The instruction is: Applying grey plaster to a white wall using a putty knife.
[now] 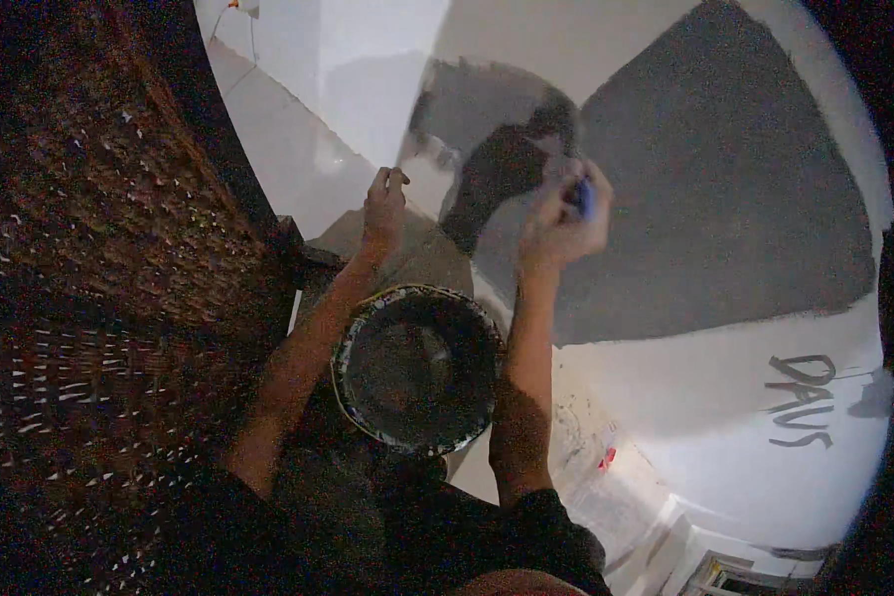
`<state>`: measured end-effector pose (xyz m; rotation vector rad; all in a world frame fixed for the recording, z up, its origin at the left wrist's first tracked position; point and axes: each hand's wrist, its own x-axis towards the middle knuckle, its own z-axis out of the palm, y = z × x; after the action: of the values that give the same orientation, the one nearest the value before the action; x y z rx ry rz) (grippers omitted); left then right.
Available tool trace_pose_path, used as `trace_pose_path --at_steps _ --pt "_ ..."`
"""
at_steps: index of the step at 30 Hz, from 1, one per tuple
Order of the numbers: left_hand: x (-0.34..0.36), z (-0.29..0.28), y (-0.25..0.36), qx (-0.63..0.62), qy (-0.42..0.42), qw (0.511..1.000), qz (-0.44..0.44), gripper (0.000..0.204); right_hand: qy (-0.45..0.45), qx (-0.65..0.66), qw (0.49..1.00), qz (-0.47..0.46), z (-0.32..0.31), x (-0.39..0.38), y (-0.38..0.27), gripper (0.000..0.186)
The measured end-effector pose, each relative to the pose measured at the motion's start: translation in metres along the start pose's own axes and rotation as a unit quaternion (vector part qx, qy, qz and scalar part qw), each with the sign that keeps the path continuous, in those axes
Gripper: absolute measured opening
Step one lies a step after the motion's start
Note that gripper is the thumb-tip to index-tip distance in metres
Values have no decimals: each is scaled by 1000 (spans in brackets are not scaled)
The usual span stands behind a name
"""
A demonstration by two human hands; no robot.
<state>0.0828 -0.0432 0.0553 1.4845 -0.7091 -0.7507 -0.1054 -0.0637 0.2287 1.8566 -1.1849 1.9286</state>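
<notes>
My right hand (pixel 563 221) is closed around a paintbrush, of which a blurred blue handle (pixel 586 200) shows; its bristles cannot be made out. It is up against the white wall (pixel 705 382), beside a large patch of dark grey paint (pixel 715 189). Left of it, my left hand (pixel 384 206) is raised with its fingers curled in, and nothing shows in them. Between my forearms stands a round bucket (pixel 340 382) with a paint-spattered rim. Grey paint (pixel 402 368) lies inside it.
Along the left side runs a dark brown woven surface (pixel 99 248) with small gaps. Dark hand-painted lettering (pixel 805 400) marks the wall at right. A small red object (pixel 607 458) lies at the wall's foot, and a framed opening (pixel 740 576) shows at lower right.
</notes>
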Motion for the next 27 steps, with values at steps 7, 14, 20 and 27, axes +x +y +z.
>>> trace_pose_path --at_steps 7,14,20,27 --pt "11 -11 18 -70 68 979 178 37 -56 92 990 -89 41 9 -20 16" --pt "7 -15 23 -195 -30 973 123 36 -137 128 975 -118 86 -2 -24 16" --pt "11 -15 29 -155 44 977 141 36 12 121 992 33 53 -13 -12 15" --pt "2 -3 36 -88 35 990 108 39 -131 112 976 -133 117 -6 -10 16"
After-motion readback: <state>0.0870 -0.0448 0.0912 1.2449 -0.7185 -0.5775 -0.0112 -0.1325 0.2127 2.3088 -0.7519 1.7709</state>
